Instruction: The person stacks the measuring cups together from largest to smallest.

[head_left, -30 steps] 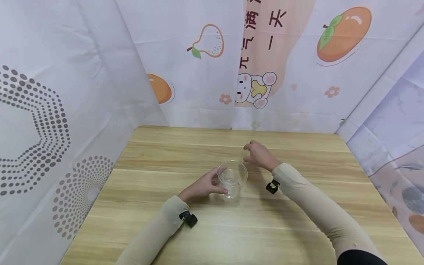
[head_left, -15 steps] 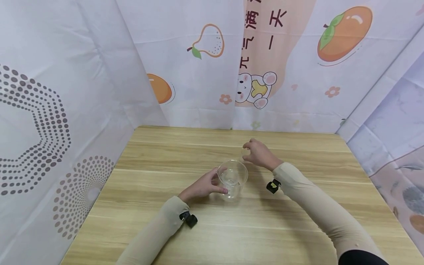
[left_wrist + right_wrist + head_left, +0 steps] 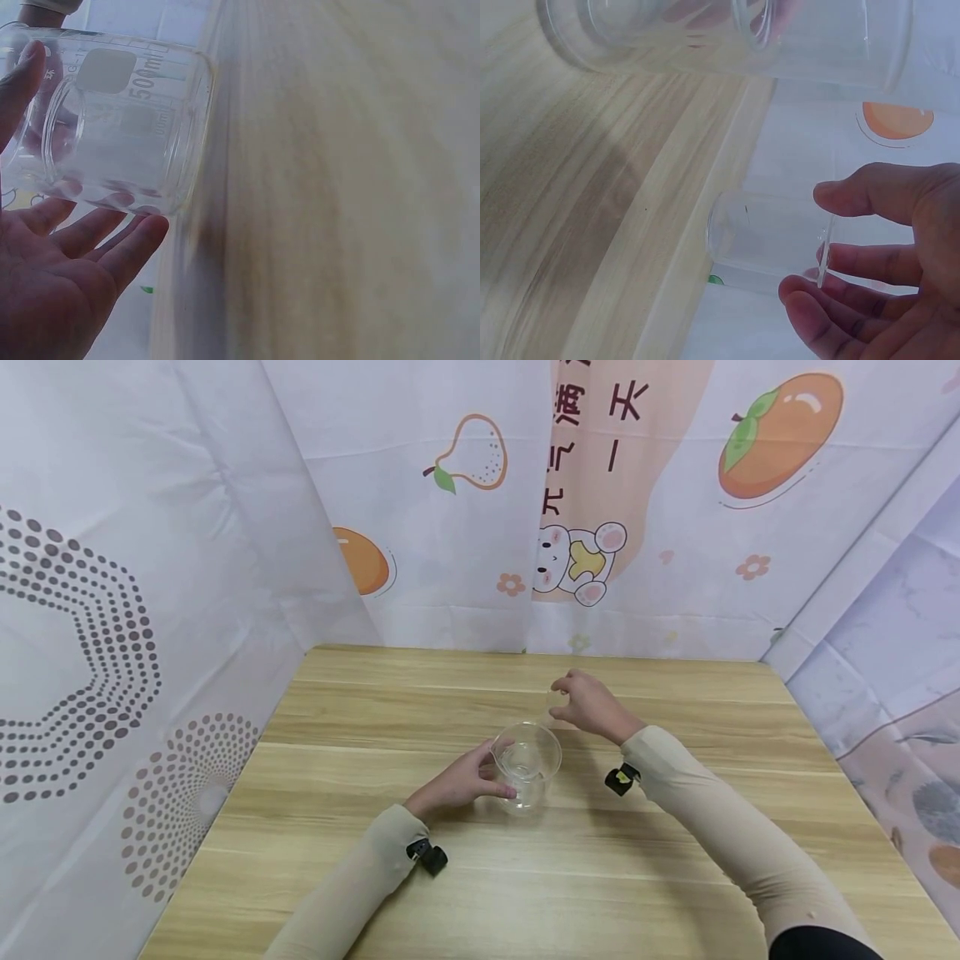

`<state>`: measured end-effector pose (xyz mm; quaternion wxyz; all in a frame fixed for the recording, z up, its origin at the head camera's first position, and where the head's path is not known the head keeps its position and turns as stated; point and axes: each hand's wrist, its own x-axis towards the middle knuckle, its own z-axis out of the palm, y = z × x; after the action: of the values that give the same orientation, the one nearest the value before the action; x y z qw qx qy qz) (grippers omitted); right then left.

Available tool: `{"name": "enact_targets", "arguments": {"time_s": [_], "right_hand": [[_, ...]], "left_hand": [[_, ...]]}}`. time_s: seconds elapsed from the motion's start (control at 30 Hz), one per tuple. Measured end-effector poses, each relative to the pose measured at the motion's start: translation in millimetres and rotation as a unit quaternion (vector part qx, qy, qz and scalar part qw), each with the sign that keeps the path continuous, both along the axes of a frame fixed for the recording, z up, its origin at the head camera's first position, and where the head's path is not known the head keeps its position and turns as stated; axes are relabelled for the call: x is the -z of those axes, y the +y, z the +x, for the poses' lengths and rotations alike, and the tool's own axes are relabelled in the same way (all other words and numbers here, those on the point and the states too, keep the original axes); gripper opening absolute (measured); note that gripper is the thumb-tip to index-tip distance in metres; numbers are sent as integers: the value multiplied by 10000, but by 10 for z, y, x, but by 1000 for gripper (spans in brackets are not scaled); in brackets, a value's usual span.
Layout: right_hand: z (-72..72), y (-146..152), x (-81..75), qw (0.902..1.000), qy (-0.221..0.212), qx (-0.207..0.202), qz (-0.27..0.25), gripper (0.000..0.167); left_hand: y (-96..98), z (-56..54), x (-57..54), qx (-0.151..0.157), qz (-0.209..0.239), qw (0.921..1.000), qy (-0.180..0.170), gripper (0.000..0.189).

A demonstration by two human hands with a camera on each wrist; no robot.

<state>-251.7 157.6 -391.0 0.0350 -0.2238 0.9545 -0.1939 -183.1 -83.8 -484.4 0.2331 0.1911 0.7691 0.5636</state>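
Note:
My left hand [image 3: 456,781] grips the side of a large clear glass beaker [image 3: 106,71] marked 500ml, thumb on one side and fingers on the other. A smaller clear beaker [image 3: 124,146] sits inside it, seen through the glass. Beyond the large beaker and to its right, my right hand [image 3: 592,706] holds a small clear beaker [image 3: 769,232] near its rim, between thumb and fingers. In the head view this small beaker is very faint against the wood.
A wood-grain table [image 3: 360,710] lies under both hands. Printed curtains [image 3: 465,552] stand along its back edge and at both sides. Each sleeve carries a small black wrist camera [image 3: 431,857].
My right hand has shifted slightly away from me, toward the back of the table, with the small beaker. The left hand and the large beaker have stayed in place.

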Motion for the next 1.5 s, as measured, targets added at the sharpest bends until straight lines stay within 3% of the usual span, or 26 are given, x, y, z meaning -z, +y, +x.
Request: {"name": "enact_targets", "arguments": {"time_s": [1.5], "right_hand": [[192,-24,-259,9987,312,-164,-369,43]], "left_hand": [[-4,-6,10,30,0,10000,-22,82]]}}
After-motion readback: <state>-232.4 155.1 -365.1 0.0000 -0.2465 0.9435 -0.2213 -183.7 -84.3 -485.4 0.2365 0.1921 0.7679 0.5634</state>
